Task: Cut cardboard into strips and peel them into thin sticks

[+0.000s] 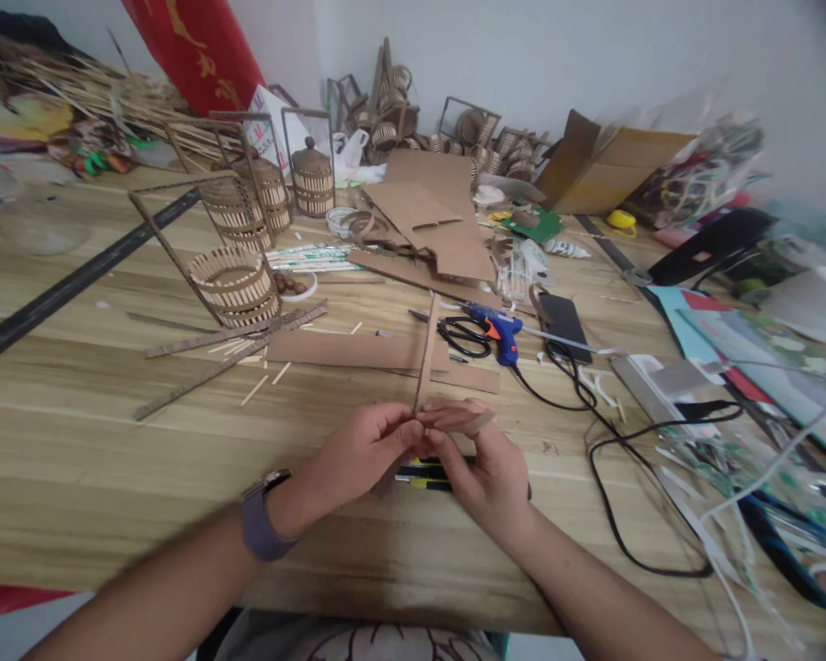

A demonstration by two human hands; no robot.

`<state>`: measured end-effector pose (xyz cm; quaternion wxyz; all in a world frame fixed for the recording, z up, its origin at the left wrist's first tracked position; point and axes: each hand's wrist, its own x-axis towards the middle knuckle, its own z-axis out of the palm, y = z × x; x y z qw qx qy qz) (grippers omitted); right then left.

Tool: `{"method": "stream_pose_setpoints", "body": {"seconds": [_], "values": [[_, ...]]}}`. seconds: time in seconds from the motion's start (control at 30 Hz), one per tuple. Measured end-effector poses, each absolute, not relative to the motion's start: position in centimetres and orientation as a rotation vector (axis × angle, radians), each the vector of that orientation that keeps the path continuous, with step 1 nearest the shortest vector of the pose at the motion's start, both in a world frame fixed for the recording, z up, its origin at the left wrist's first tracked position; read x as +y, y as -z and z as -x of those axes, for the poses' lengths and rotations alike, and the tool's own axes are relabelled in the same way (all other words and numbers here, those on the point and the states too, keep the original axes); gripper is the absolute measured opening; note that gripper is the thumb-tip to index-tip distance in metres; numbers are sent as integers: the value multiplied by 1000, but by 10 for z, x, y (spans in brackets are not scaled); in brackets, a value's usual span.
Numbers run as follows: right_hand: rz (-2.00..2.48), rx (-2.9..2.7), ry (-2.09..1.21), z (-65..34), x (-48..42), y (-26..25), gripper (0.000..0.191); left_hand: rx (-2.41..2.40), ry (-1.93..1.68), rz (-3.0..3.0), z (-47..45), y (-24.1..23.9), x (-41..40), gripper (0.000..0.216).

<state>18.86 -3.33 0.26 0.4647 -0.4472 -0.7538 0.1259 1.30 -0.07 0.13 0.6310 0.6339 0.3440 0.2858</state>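
My left hand point(368, 450), with a watch on its wrist, is closed in a pinch on the lower end of a narrow cardboard strip point(428, 353) that points away from me. My right hand point(492, 473) is closed at the same end, its fingers on a thin brown paper-like strip point(480, 422). The fingertips of both hands meet, so the exact join between the strips is hidden. Beneath them lie black-and-yellow tools point(423, 477), partly covered by the hands. Just beyond are flat cardboard pieces point(358, 351) and a blue glue gun point(499, 330).
Left of the hands stands a small slatted basket point(238, 292) with a tall handle, near loose cardboard strips point(199, 381). Cardboard sheets point(440, 216) and more small baskets fill the back. A black phone point(564, 326), a power strip point(661, 390) and trailing cables point(609, 514) lie right.
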Motion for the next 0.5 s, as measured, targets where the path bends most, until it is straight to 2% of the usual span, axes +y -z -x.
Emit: {"method": "stream_pose_setpoints", "body": {"seconds": [0.27,0.5], "values": [[1106,-1919,-186,-191,-31,0,13,869,-632,-1591,-12,-4,-3,35],[1224,-1721,-406,-192,-36,-1,10,910,-583,-1715,-11,-10,-6,32]]}}
